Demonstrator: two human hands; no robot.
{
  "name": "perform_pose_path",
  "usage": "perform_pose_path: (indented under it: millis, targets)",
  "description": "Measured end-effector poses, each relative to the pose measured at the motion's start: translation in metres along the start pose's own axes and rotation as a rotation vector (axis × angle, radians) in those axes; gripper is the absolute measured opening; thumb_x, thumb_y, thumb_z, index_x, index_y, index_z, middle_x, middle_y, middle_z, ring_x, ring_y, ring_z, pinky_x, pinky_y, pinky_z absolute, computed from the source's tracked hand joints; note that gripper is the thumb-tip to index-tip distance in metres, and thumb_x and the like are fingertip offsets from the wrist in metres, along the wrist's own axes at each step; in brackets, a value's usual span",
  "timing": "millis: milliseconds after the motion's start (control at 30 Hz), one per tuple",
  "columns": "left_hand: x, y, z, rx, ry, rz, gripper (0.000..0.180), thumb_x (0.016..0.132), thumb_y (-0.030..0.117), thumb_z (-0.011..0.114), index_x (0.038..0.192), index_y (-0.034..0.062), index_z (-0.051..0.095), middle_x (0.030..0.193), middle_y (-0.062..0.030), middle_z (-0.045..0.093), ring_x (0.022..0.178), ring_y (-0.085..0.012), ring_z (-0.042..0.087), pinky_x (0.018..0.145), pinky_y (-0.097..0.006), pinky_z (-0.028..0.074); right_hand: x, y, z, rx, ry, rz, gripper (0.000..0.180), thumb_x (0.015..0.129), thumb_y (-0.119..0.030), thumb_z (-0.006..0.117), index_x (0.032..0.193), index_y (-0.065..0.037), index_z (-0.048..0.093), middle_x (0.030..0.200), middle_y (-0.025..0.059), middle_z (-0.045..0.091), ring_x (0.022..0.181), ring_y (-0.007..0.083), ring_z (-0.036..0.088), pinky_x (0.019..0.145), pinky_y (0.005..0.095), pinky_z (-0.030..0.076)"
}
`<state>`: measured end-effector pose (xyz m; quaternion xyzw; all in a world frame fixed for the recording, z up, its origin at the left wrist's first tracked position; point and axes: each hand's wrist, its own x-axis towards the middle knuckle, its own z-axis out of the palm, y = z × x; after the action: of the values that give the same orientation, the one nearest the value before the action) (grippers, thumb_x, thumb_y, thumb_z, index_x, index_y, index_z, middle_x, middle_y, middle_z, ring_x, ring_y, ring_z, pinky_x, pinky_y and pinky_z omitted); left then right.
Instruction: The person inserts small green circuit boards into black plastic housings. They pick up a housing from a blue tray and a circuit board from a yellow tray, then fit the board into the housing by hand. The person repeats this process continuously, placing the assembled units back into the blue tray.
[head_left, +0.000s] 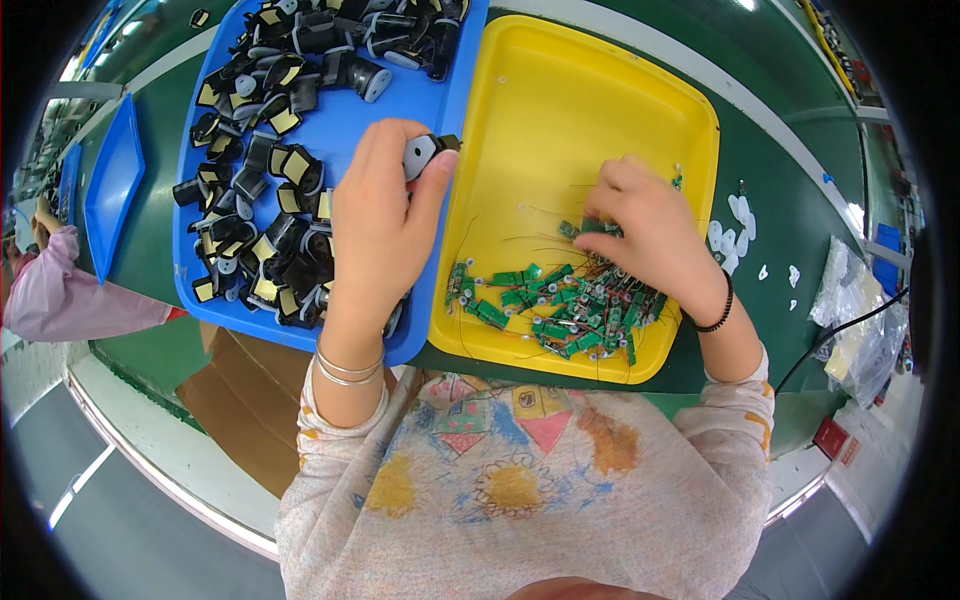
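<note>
My left hand (380, 220) is closed around a small black plastic housing (422, 156) with a grey end that has a hole in it. It is raised over the right side of the blue tray (350, 120), which holds many similar black housings (290, 165) with cream-coloured patches. Over the yellow tray (540, 100), my right hand (648, 228) pinches a small green circuit board (598, 227) with thin wires about it. Below those fingers lies a heap of green circuit boards (570, 310) with fine wires, in the near part of the yellow tray.
Several white oval pieces (735, 225) lie on the green table right of the yellow tray. Beyond them are a clear plastic bag (850, 310) and a black cable (840, 335). At the far left are another blue tray (117, 190) and a person's pink sleeve (75, 295).
</note>
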<state>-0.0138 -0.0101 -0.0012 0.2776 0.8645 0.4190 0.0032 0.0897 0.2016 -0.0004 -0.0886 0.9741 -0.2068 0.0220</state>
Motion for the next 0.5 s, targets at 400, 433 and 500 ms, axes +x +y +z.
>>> perform_pose_path:
  millis: [400,433,500]
  targets:
    - [-0.013,0.018,0.018,-1.201,-0.317,-0.373,0.016,0.082,0.003,0.054,0.098,-0.0004,0.051,0.096,-0.0045,0.054,0.091,-0.0108,0.051,0.08,-0.025,0.044,0.015,-0.044,0.014,1.542,0.431,0.094,0.021,0.08,-0.001,0.058,0.097,0.001,0.048,0.084,0.0042,0.057,0.07,0.0115,0.059,0.067,0.0243,0.05]
    - [-0.013,0.018,0.019,-1.179,-0.306,-0.341,0.018,0.082,0.004,0.055,0.099,-0.0005,0.051,0.098,-0.0061,0.054,0.093,-0.0123,0.052,0.081,-0.027,0.045,0.014,-0.047,0.017,1.498,0.494,0.061,0.022,0.079,0.001,0.059,0.098,0.001,0.047,0.084,0.0043,0.057,0.071,0.0122,0.059,0.069,0.025,0.051]
    - [-0.016,0.017,0.022,-1.14,-0.283,-0.276,0.023,0.08,0.006,0.057,0.1,-0.0009,0.05,0.103,-0.0092,0.054,0.095,-0.0154,0.054,0.084,-0.031,0.047,0.012,-0.045,0.021,1.166,0.632,-0.011,0.021,0.075,0.005,0.06,0.094,0.001,0.053,0.082,0.007,0.06,0.071,0.017,0.061,0.065,0.026,0.051]
